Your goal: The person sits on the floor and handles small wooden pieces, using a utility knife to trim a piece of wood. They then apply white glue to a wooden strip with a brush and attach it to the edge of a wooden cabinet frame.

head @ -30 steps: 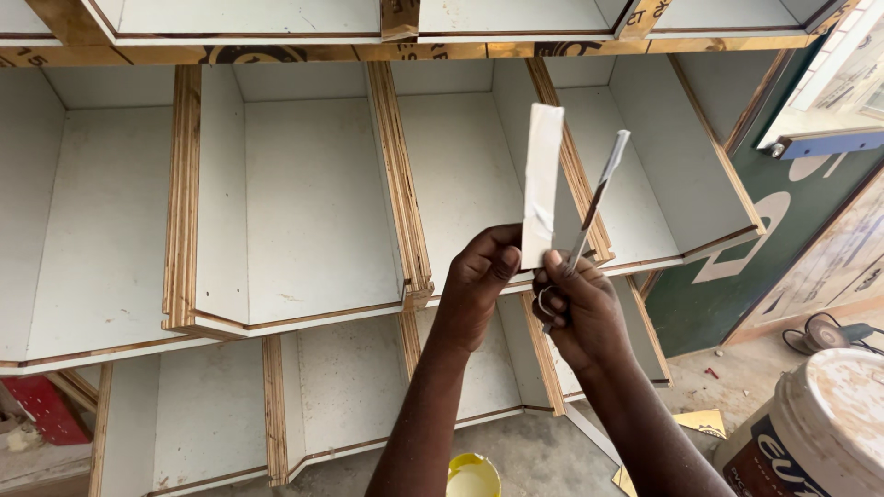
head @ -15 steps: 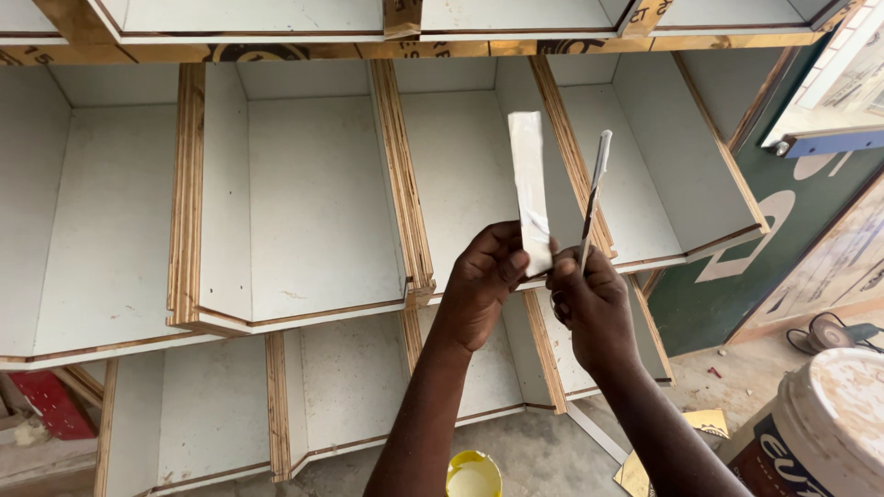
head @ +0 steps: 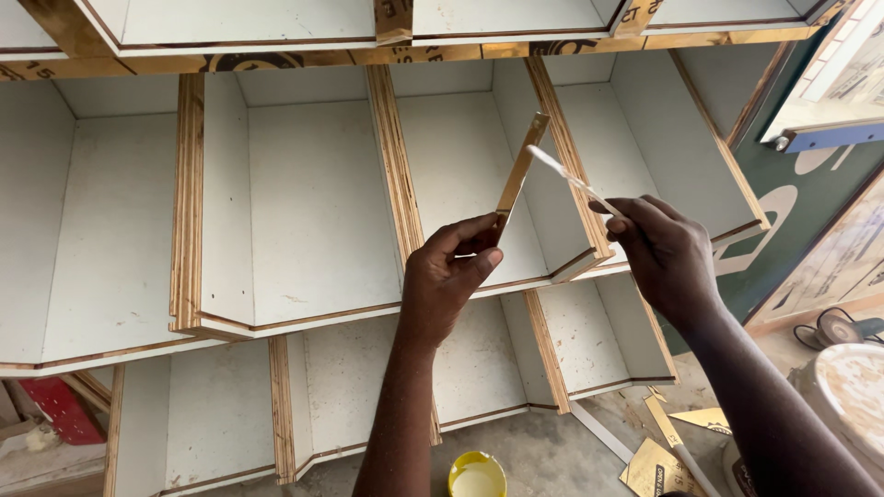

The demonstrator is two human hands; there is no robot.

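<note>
My left hand (head: 451,276) holds up a narrow strip (head: 519,170) by its lower end, its shiny gold side turned toward me. My right hand (head: 661,253) grips a thin white stick (head: 569,179) whose tip points at the strip's upper end, close to it. Both hands are raised in front of a white shelf unit (head: 313,202) with bare plywood edges and several open compartments.
A small yellow tub (head: 477,474) of pale glue sits on the concrete floor below. Gold offcuts (head: 658,460) lie on the floor at the right. A paint-smeared bucket (head: 852,391) stands at the right edge, beside a green panel (head: 810,202).
The strip has turned from its white face to its gold face and tilts right. My right hand has moved away to the right, the stick now angled toward the strip's top.
</note>
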